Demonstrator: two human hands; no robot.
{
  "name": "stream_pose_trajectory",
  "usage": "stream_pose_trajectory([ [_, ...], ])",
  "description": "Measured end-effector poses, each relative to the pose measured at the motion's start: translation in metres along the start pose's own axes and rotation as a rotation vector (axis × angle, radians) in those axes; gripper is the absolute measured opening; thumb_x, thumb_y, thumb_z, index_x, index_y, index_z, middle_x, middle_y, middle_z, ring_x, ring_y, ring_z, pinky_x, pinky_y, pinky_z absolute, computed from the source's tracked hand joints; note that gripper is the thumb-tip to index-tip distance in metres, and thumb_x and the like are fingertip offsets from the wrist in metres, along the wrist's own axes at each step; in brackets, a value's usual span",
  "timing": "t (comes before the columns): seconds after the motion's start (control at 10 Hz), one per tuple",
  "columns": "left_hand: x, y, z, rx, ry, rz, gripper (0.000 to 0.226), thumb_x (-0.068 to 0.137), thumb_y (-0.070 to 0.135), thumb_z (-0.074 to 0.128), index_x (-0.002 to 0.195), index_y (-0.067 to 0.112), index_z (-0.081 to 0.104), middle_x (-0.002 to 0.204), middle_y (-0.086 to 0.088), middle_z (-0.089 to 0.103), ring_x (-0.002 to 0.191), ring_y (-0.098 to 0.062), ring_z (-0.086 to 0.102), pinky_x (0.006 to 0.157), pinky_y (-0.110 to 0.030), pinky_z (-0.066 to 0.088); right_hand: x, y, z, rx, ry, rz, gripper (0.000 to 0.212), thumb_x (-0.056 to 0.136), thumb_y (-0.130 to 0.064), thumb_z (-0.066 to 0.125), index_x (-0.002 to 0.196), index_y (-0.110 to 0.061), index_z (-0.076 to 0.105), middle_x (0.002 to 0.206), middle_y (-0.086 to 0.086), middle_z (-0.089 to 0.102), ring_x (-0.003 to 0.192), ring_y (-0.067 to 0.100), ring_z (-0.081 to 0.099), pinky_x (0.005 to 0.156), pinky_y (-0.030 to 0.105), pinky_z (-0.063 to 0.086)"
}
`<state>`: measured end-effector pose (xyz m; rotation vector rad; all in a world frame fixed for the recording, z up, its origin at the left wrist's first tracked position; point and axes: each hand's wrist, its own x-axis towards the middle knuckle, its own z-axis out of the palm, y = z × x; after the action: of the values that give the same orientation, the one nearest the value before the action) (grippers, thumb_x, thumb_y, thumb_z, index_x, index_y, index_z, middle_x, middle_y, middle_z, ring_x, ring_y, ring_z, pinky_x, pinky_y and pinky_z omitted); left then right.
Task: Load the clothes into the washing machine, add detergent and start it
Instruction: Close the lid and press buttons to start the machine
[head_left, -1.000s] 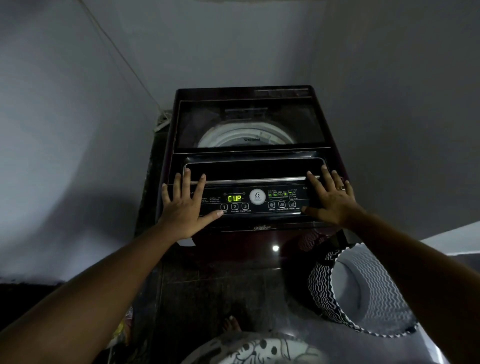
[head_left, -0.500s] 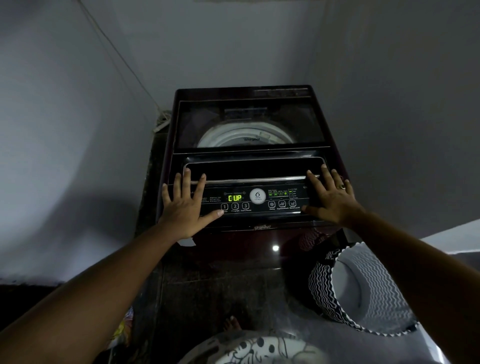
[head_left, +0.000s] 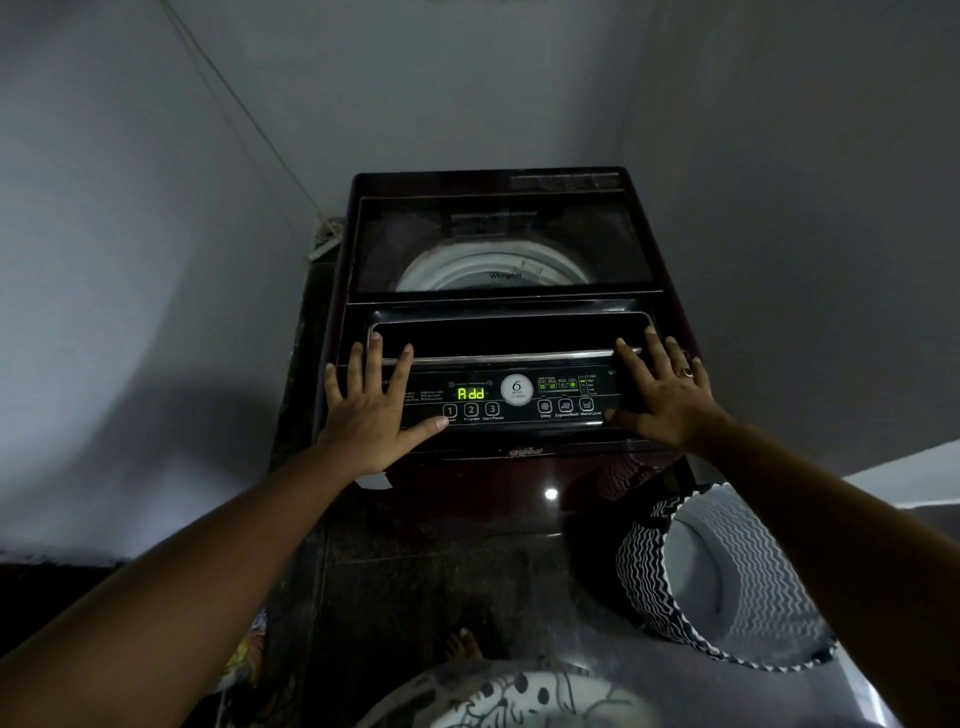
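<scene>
Around the whole scene stand plain grey walls (head_left: 156, 260), which meet in a corner at 12 o'clock, and below them lies a dark tiled floor (head_left: 415, 597). At the centre, pushed into that corner, is the dark maroon top-loading washing machine (head_left: 457, 483). Its tinted glass lid (head_left: 493, 234) is closed, and a white drum ring (head_left: 488, 267) shows through it; what lies inside the drum I cannot tell.

At 4 o'clock, just beside the front of the machine, a round laundry basket with black and white zigzag pattern (head_left: 644, 577) stands on the floor, with its pale inside visible.

Across the near edge of the machine runs the glossy black control panel (head_left: 519, 428), under a silver handle bar (head_left: 509, 358). The left hand (head_left: 371, 415) lies flat on the panel at 9 o'clock, fingers straight and spread, grasping nothing, with the thumb near button 1. The right hand (head_left: 665, 400) lies flat at 3 o'clock in the same released way, its fingertips reaching the handle bar. Between the hands the green display (head_left: 471, 393) reads "Add".

A bare foot (head_left: 460, 644) shows at 6 o'clock. A white power strip (head_left: 324, 244) hangs at 10 o'clock of the machine, under a thin cord (head_left: 249, 114). A small ring (head_left: 687, 371) sits on one right finger.
</scene>
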<state>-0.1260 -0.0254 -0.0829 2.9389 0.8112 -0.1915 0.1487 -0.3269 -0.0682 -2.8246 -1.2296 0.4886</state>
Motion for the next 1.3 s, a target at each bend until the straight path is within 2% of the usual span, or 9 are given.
stream_pose_trajectory([
  [0.4, 0.0004, -0.0002, -0.0003, -0.016, -0.009, 0.003, 0.112, 0.072, 0.098, 0.014, 0.155, 0.032, -0.020, 0.162, -0.013, -0.031, 0.152, -0.037, -0.018, 0.117, -0.067, -0.003, 0.0003, -0.0006, -0.0006, 0.001, -0.011, 0.005, 0.113, 0.064, -0.091, 0.029, 0.157, -0.044, -0.015, 0.167, 0.009, -0.022, 0.154, 0.036, -0.014, 0.122, 0.061, 0.000],
  [0.6, -0.0003, 0.0001, -0.0016, -0.007, -0.008, 0.004, 0.114, 0.071, 0.099, 0.014, 0.155, 0.031, -0.021, 0.162, -0.014, -0.030, 0.152, -0.038, -0.017, 0.118, -0.067, -0.002, 0.0005, -0.0002, -0.0006, -0.008, -0.017, 0.001, 0.107, 0.082, -0.079, 0.051, 0.157, -0.042, -0.015, 0.166, 0.009, -0.024, 0.154, 0.037, -0.015, 0.122, 0.061, -0.001],
  [1.3, -0.0006, 0.0001, -0.0026, -0.024, -0.017, 0.001, 0.114, 0.071, 0.099, 0.016, 0.155, 0.032, -0.021, 0.162, -0.013, -0.030, 0.151, -0.036, -0.019, 0.118, -0.067, -0.004, -0.0019, -0.0040, -0.0031, -0.002, -0.003, 0.005, 0.106, 0.083, -0.077, 0.054, 0.158, -0.040, -0.013, 0.167, 0.011, -0.022, 0.154, 0.037, -0.014, 0.122, 0.061, 0.001],
])
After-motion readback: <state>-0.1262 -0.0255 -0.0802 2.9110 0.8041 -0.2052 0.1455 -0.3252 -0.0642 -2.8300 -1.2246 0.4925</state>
